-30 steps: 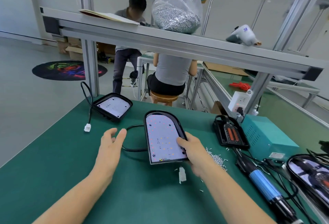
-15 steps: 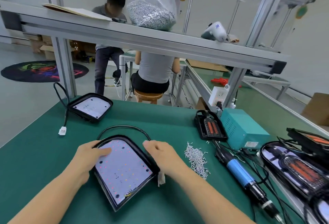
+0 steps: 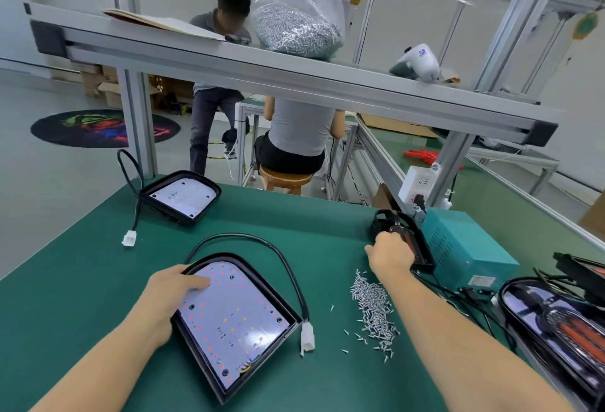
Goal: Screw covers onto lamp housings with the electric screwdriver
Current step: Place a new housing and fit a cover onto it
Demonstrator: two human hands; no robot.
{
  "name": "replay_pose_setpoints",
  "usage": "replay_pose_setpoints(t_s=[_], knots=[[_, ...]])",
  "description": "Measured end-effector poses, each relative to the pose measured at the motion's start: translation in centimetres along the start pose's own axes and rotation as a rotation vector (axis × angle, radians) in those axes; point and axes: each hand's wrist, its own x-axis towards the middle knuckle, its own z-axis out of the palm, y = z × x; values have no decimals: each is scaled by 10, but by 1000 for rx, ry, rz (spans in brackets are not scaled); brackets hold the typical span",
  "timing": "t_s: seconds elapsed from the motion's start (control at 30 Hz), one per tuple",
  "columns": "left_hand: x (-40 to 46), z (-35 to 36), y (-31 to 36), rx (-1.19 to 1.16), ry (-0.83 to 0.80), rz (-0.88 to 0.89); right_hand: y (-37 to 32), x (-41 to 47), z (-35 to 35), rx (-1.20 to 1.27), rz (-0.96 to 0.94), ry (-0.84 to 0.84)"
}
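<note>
Green mat, teal box

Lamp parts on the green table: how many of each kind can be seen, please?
Open housings with LED board: 2
Covers: 3
White plugs: 2
Total: 7

Factory assembly line: workbench, screws.
</note>
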Motion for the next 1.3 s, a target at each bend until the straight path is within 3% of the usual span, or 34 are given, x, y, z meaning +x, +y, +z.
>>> replay_pose_setpoints(t_s=[0.13,0.37,0.5,0.67,0.9,1.17,1.3], knots=[[-3,0,-2,-37,-23,8,0,3,6,62,71,59],[-1,-3,-2,-175,-4,-37,-2,12,6,-142,73,12],[0,-2,-1,-193,18,-47,-4,13,3,-68,11,127],[1,-5,1,-208,24,-65,-29,-17,-25,183,-261,332],[4,-7,8,-283,-20,-59,-58,-142,-62,478,-735,602],[-18,-1,-1,-406,-148,-131,-64,-238,-31,232,-1020,611],[-32,0,-3,-462,-262,-144,-72,-259,-16,131,-1031,534]])
